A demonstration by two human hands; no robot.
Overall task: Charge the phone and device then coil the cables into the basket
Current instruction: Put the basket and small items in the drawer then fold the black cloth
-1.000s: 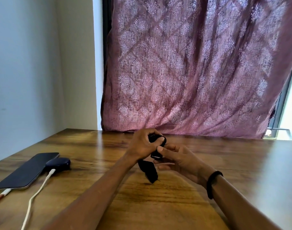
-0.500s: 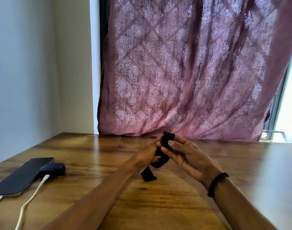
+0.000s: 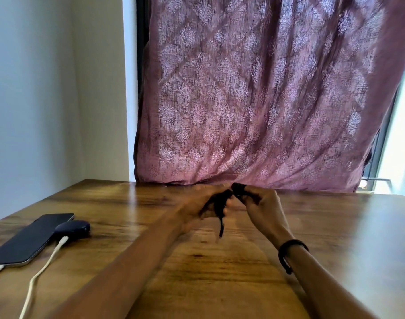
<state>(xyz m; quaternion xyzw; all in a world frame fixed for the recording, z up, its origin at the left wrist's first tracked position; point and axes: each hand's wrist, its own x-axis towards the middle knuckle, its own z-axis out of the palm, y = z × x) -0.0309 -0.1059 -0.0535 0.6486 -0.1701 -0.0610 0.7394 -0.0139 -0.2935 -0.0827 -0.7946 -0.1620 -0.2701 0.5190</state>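
both hands point(image 3: 231, 203) grip a blurred black strap point(image 3: 220, 208) above the glossy wood-grain tabletop point(image 3: 220, 272); its buckle end is indistinct.

The phone point(image 3: 28, 238) lies on the table point(image 3: 335, 238), far to the left. The small device point(image 3: 72, 229) sits just right of it, touching. Both hands point(image 3: 196, 208) are in the middle, in front of the curtain point(image 3: 266, 100).

No legible text, label, brand, number or sign appears on any surface in view; the phone point(image 3: 28, 238) screen is dark and blank
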